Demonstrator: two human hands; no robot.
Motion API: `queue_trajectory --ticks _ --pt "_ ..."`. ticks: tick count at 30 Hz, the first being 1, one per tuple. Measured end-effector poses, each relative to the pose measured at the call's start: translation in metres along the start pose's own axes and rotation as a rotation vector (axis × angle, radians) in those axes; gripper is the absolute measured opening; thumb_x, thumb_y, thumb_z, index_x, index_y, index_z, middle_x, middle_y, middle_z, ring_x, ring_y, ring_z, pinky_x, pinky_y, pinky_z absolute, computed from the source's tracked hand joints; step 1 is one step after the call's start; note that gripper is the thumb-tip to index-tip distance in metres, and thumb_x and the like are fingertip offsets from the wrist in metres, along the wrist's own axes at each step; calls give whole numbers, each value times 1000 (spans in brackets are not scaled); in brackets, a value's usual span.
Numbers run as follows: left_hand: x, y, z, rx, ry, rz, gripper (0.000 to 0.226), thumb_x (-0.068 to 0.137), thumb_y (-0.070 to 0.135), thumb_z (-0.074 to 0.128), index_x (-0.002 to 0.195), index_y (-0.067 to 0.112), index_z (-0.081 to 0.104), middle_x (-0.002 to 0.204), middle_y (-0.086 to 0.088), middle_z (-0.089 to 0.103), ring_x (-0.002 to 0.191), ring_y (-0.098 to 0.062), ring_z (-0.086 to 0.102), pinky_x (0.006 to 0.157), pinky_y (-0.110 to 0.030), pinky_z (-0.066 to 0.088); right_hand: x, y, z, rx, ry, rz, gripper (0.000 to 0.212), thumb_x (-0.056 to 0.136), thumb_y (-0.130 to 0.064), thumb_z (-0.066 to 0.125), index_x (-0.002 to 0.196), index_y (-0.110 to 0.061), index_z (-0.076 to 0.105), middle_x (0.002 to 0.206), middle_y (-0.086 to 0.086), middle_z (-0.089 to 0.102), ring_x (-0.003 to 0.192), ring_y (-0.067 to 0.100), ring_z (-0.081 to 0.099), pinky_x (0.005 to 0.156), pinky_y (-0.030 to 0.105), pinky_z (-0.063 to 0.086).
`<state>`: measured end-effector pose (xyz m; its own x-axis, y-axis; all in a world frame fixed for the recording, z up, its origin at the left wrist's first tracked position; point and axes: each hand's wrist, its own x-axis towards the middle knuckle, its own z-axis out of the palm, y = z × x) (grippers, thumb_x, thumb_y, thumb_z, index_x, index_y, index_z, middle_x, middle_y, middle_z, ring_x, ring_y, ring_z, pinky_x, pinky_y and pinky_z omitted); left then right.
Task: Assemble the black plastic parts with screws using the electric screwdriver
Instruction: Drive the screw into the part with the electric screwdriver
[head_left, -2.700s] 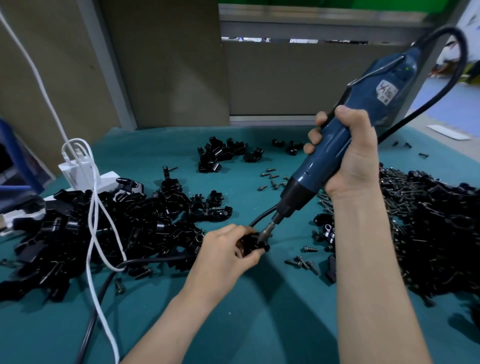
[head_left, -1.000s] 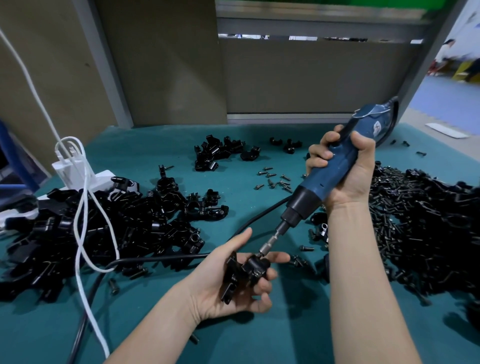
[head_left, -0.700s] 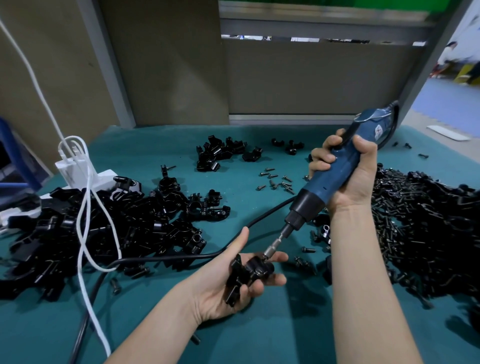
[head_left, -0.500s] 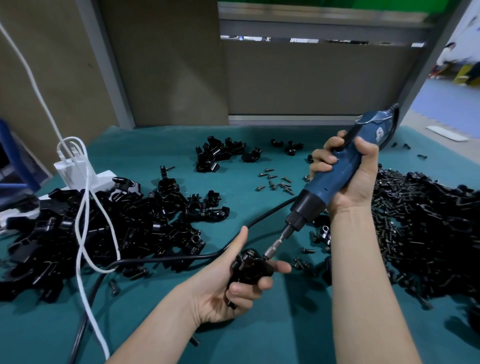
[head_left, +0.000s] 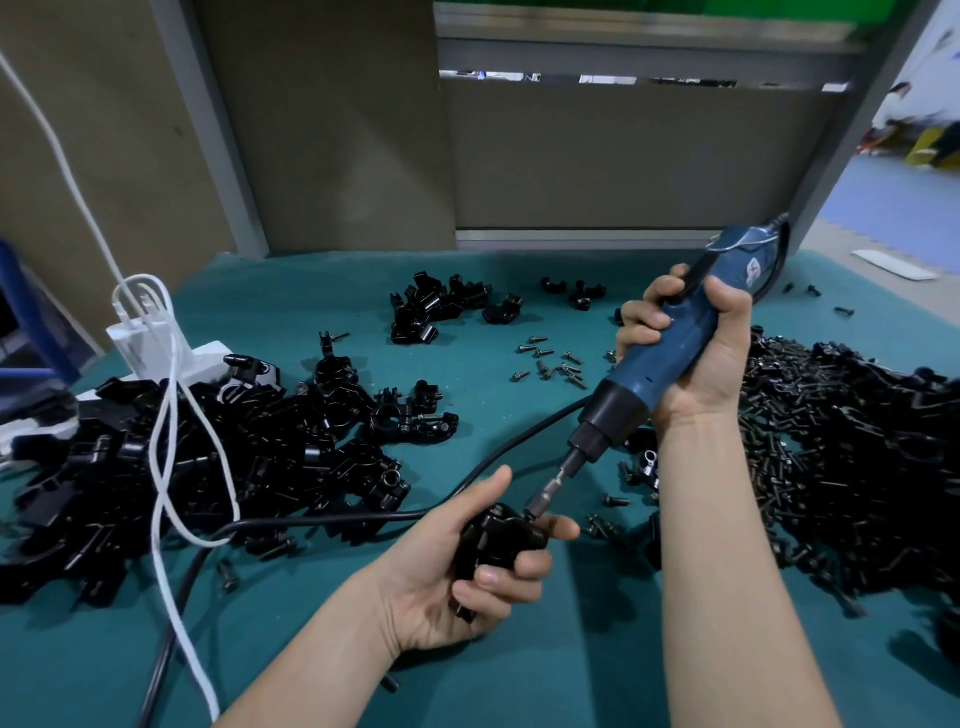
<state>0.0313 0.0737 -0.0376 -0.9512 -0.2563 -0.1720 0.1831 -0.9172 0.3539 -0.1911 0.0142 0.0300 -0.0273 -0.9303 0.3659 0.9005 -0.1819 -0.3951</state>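
Black plastic part (head_left: 501, 540) sat near centre, gripped in curled left hand (head_left: 447, 577). Right hand (head_left: 701, 374) wrapped round electric screwdriver (head_left: 623, 400), bit touching part. I judged fastening under way; left heap (head_left: 208, 467) and right heap (head_left: 857, 441) suggested much remained.

White plastic power strip (head_left: 208, 358) at left table edge, with a white boxy charger (head_left: 132, 343) plugged upright in it. Thin white cable (head_left: 165, 415) trails down over teal cloth table cover (head_left: 322, 291). Grey-brown partition panels (head_left: 623, 156) behind.
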Motion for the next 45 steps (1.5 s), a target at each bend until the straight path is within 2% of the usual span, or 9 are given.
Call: queue_trajectory --ticks 7,13,16,22,27,31,36,39,45 --pt "-5 -2 3 69 31 85 40 61 0 88 93 -6 65 84 -26 62 55 -16 53 35 -14 43 -1 -4 0 14 -7 -8 55 47 -16 89 88 -15 53 71 -4 60 51 8 46 44 18 44" --pt "1 0 2 232 222 209 49 73 28 79 98 -11 61 108 -31 65 55 -10 49 39 -10 40 -2 -5 1 -9 3 -23 56 46 -16 89 88 -15 52 71 -3 59 50 9 46 44 18 44" --pt "4 -2 2 365 314 268 49 82 40 63 97 -6 68 100 -20 69 59 -9 52 47 -12 43 -3 -7 -1 -45 7 -40 55 46 -18 89 87 -16 52 71 -4 59 51 9 46 45 18 44" --pt "9 -6 4 677 466 389 47 75 46 64 94 11 40 103 -18 71 66 -17 62 45 -20 42 -5 -11 -4 -128 113 -70 25 67 -22 65 86 -18 49 70 -5 57 51 8 45 45 17 42" --pt "11 -7 3 839 613 564 32 74 38 67 90 11 59 84 -6 73 70 -13 67 47 -24 49 -7 -12 -8 -176 148 -83 4 84 -22 47 86 -18 48 70 -7 57 52 7 45 46 16 42" --pt "11 -8 2 914 623 612 17 87 27 61 84 12 68 87 -5 73 72 -14 68 51 -25 51 -8 -10 -11 -173 171 -79 13 90 -23 37 86 -18 48 72 -7 57 53 6 45 47 15 42" --pt "9 -8 2 905 620 623 20 96 7 49 84 14 64 94 -6 74 73 -19 68 50 -27 50 -7 -10 -11 -181 169 -67 7 87 -22 43 86 -18 48 71 -6 57 52 7 46 46 16 43" --pt "11 -8 2 915 622 647 13 96 15 53 86 8 51 93 -9 74 71 -24 71 45 -26 49 -7 -9 -11 -190 167 -67 8 88 -22 41 86 -18 48 71 -6 57 52 7 46 46 16 43" --pt "16 -12 0 1024 685 722 29 83 41 55 81 13 57 79 -8 74 68 -31 70 43 -28 47 -5 -8 -12 -243 192 -55 6 84 -23 49 84 -17 50 72 -5 59 55 8 49 49 18 46"
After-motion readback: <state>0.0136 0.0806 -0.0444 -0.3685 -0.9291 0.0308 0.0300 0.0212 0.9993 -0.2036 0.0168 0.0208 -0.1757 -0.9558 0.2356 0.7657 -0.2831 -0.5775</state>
